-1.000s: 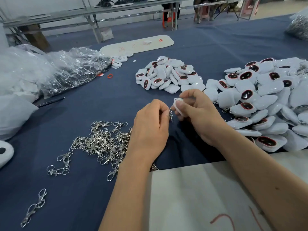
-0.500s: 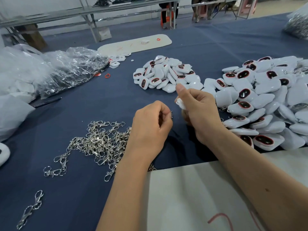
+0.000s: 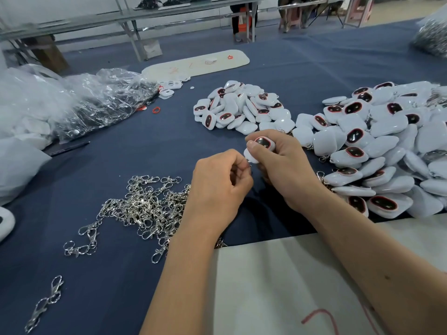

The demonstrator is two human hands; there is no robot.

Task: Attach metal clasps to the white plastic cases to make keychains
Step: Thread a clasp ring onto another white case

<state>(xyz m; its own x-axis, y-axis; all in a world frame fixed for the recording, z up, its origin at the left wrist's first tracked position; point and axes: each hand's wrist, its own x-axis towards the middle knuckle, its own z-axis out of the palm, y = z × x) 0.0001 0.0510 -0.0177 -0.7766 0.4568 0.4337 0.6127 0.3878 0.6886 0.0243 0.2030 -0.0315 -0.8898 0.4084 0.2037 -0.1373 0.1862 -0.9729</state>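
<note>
Open blue cloth between three heaps.
Bare dark-blue tablecloth (image 3: 125, 155) lies ahead-left; tangled silver metal clasps (image 3: 145, 209) block left, small white plastic cases (image 3: 242, 110) ahead, larger case heap (image 3: 387, 146) right.

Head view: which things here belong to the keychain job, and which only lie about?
Job: white case in right hand; left hand; clasp pile; case piles.
Lying about: plastic bags; pen; red ring; white board.

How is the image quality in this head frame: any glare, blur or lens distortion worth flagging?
Head view: soft, even light; glints on the crinkled clear plastic bag and the pile of silver metal clasps; wide-angle bending at the edges; both hands and the white plastic case fairly sharp; far benches softer.
</note>
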